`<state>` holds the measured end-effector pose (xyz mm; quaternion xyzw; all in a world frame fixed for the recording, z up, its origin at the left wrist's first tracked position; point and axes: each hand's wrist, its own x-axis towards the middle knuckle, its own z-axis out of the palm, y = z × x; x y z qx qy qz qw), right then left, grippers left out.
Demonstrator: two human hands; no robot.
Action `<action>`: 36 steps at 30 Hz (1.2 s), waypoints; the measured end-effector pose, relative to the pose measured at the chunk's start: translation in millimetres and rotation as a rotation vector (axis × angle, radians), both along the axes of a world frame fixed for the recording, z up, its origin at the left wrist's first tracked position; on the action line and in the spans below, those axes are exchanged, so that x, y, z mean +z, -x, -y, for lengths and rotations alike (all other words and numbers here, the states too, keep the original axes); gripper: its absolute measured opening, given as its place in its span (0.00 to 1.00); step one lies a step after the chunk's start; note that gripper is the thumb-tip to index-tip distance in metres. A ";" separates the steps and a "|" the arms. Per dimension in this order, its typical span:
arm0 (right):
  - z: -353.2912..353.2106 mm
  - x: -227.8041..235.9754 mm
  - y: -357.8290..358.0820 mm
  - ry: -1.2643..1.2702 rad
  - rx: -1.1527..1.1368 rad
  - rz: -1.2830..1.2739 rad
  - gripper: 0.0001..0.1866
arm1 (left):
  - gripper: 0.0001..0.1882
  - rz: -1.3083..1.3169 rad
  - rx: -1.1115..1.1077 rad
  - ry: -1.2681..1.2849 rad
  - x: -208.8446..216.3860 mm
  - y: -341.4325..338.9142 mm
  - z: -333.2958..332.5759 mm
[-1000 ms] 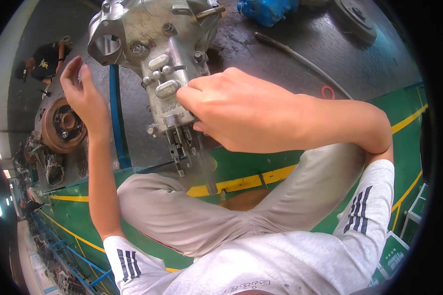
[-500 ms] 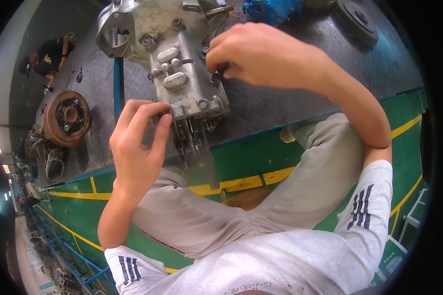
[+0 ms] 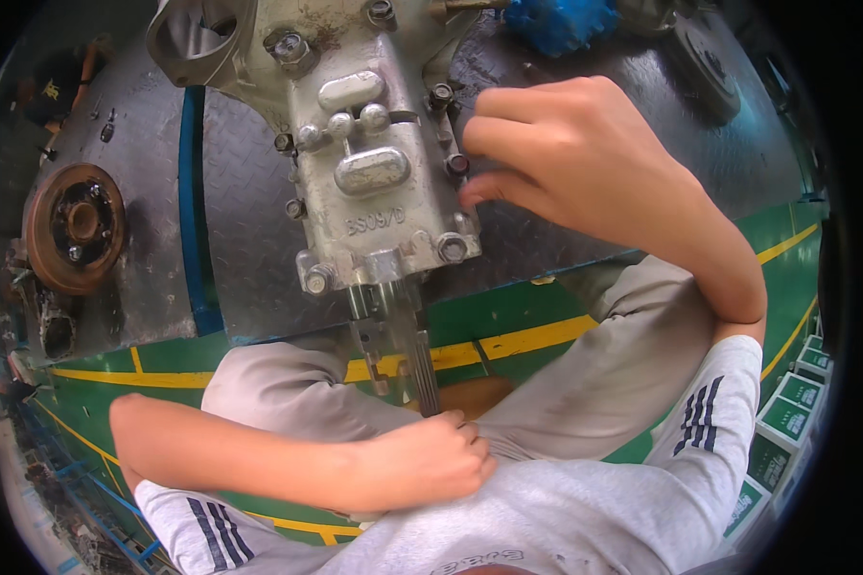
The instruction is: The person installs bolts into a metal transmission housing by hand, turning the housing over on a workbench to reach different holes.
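A grey cast-metal gearbox housing [image 3: 355,201] fills the upper middle, with bolts along its edges. My right hand [image 3: 566,153] is at its right side, thumb and curled fingers closed about a dark reddish bolt head [image 3: 457,165]; the fingertips are partly hidden. Out of the housing's near end sticks a splined shaft [image 3: 418,369], beside a slimmer notched metal rod [image 3: 367,345]. My left hand [image 3: 427,465] is curled shut in front of my shirt, right by the shaft's tip. Whatever its fingers hold, if anything, is hidden.
The housing rests on a dark tread-plate bench [image 3: 259,192] with a blue strip [image 3: 194,211]. A rusty round drum [image 3: 79,228] lies at left; a blue part [image 3: 561,24] and a dark disc [image 3: 705,67] are at far right. Another person [image 3: 58,91] is at upper left.
My left hand has left the housing's near left corner and come down to the shaft's tip. The housing looks larger and nearer. My right hand stays at the bolt on its right side.
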<state>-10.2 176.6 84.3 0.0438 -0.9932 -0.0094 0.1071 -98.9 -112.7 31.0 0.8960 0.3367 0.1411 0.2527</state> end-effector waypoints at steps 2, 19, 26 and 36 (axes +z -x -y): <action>6.4 -5.1 0.0 0.105 0.028 -0.194 0.09 | 0.08 -0.133 -0.094 -0.095 -12.0 0.4 0.4; 11.9 -2.3 10.8 0.112 0.046 -0.301 0.20 | 0.08 -0.306 -0.211 -0.207 -20.2 23.4 -36.0; 13.4 -0.1 7.4 0.025 -0.070 -0.100 0.18 | 0.09 -0.194 -0.116 -0.317 -31.6 37.2 -53.2; 12.6 -2.6 2.2 -0.008 -0.074 -0.113 0.16 | 0.15 0.162 -0.099 -0.778 -69.4 52.1 -64.8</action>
